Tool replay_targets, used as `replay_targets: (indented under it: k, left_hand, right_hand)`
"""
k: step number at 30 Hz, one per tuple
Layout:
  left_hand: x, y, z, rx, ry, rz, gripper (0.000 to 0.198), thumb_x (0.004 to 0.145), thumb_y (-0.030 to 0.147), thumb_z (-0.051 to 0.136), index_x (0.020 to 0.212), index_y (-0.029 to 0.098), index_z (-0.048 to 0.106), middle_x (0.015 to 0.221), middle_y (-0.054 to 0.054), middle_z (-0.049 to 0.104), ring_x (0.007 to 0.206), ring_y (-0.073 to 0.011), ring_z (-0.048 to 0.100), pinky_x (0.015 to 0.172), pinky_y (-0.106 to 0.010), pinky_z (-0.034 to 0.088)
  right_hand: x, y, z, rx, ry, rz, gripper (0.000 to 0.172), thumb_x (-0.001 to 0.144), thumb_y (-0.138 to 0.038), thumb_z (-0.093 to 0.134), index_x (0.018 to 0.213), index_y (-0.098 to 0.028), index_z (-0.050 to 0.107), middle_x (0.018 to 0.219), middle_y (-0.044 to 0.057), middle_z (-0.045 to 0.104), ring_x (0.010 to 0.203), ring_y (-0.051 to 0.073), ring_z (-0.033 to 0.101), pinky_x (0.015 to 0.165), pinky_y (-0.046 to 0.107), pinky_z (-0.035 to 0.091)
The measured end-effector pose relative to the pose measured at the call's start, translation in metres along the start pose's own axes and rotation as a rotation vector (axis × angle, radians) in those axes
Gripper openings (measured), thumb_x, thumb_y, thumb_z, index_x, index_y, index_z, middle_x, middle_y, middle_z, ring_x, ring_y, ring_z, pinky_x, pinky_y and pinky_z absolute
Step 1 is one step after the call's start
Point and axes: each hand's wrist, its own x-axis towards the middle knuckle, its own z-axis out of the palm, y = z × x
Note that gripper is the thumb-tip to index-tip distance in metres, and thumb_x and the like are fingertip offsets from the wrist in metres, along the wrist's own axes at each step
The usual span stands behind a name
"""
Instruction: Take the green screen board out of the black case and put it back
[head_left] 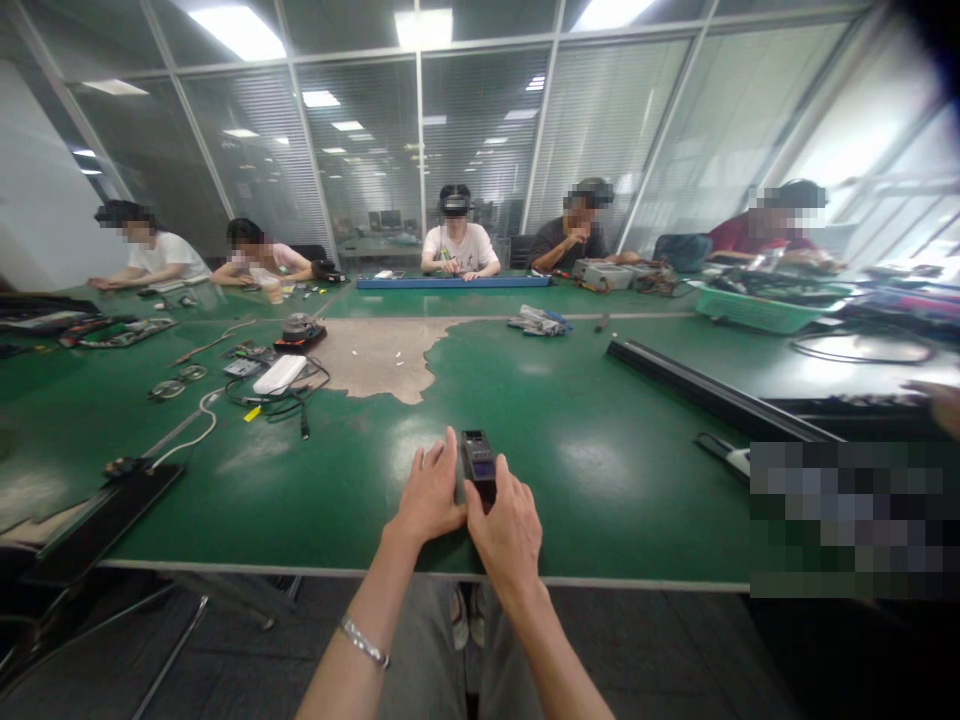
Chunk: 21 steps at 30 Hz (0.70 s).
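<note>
On the green tabletop right before me lies a small black handheld device [478,458], with a dark screen and small buttons on its upper face. My left hand [433,492] is along its left side, fingers stretched forward and apart, thumb near the device's close end. Around the near end and right side of the device curls my right hand [507,520], thumb on the left and fingers on the right. The hands partly hide the near end. What kind of device it is I cannot tell.
Left lie a white box [280,375] with black cables, glasses [177,383] and a black panel [112,520]. Gloves [538,321], a long black bar [712,390] and a green basket [765,305] are farther right. Several people sit across the table [345,510].
</note>
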Motion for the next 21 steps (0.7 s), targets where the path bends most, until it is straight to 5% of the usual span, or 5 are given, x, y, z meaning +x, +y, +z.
replay_targets:
  k: [10,21]
  left_hand:
    - [0.000,-0.005,0.006,0.019,0.024,0.004,0.108,0.075,0.031,0.054,0.151,0.014,-0.021,0.158,-0.014,0.024,0.145,-0.0304,0.020,0.119,-0.054,0.010]
    - [-0.001,-0.005,0.004,0.017,0.033,0.016,0.105,0.078,0.034,0.054,0.152,0.015,-0.017,0.162,-0.012,0.013,0.148,-0.0317,0.009,0.119,-0.055,0.007]
  right_hand:
    - [0.006,-0.003,-0.002,0.053,0.030,0.010,0.084,0.086,-0.056,0.053,0.148,-0.005,0.029,0.126,0.021,0.060,0.112,0.033,0.054,0.091,0.045,0.046]
    - [0.011,-0.011,-0.011,-0.021,-0.051,0.044,0.078,0.085,-0.043,0.056,0.150,-0.009,0.028,0.118,0.017,0.065,0.102,0.032,0.059,0.083,0.042,0.049]
